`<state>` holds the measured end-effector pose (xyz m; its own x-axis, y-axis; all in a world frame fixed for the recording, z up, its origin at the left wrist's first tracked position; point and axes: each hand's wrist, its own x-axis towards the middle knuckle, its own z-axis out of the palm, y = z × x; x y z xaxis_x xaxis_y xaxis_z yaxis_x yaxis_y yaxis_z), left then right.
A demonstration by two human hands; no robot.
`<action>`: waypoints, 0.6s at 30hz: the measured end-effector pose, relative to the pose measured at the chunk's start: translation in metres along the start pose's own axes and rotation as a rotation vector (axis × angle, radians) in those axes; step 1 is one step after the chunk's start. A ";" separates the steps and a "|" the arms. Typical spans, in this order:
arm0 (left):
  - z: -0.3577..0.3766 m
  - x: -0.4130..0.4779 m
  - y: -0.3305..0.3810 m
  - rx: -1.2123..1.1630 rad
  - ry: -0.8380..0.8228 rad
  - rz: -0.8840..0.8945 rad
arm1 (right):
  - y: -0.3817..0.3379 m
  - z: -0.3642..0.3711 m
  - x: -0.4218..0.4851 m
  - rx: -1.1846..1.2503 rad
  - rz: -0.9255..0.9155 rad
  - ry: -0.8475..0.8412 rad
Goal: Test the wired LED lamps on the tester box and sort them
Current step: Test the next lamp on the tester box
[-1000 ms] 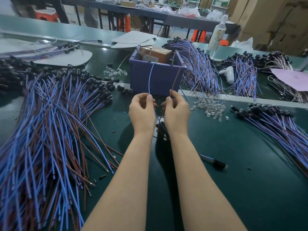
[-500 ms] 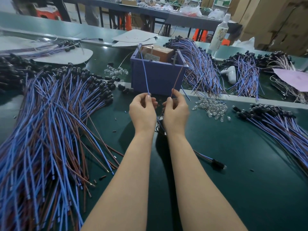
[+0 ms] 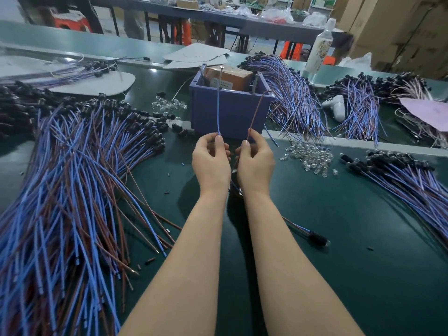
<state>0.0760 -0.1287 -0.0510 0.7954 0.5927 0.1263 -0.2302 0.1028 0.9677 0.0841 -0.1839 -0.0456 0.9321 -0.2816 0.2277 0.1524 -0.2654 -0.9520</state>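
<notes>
On green bench (image 3: pixel 339 275) | wire heaps (image 3: pixel 60 202) (blue, brown) | behind: cardboard boxes (image 3: pixel 400 27)

Tester box (image 3: pixel 228 112): mid-table (image 3: pixel 339 275), just behind both hands; carton (image 3: pixel 230 76) inside it.
Left hand (image 3: pixel 211 158): before the box, just beside the right hand (image 3: pixel 254 158).
Left wire (image 3: pixel 218 110): pinched in the left hand, rising to the box's top.
Right wire (image 3: pixel 255 112): pinched in the right hand, rising to the box's right rim.
Big lamp heap (image 3: pixel 72 190): left of the hands, reaching the near edge.
Second heap (image 3: pixel 291 98): right of the box and behind it.
Third heap (image 3: pixel 412 180): far right.
Loose bulbs (image 3: pixel 308 156): between the right hand and the third heap.
Small bulb cluster (image 3: pixel 169 105): left of the box.
Single lamp (image 3: pixel 315 236): on the table, right of the right forearm.
Bottle (image 3: pixel 320 47): upright behind the second heap.
</notes>
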 end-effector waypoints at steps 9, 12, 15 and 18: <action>0.000 0.001 0.000 0.075 0.045 0.128 | 0.000 0.001 0.000 -0.003 0.016 0.017; 0.001 0.004 -0.002 0.083 0.048 0.119 | 0.001 0.001 0.001 -0.004 0.011 0.017; 0.002 0.006 -0.003 0.107 0.026 0.127 | 0.001 0.002 0.002 0.004 0.016 0.014; 0.002 0.008 -0.002 0.112 0.001 0.118 | 0.003 0.002 0.003 0.021 0.023 0.014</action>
<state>0.0840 -0.1253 -0.0518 0.7660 0.5963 0.2402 -0.2579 -0.0572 0.9645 0.0878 -0.1835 -0.0479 0.9306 -0.3005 0.2089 0.1383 -0.2398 -0.9609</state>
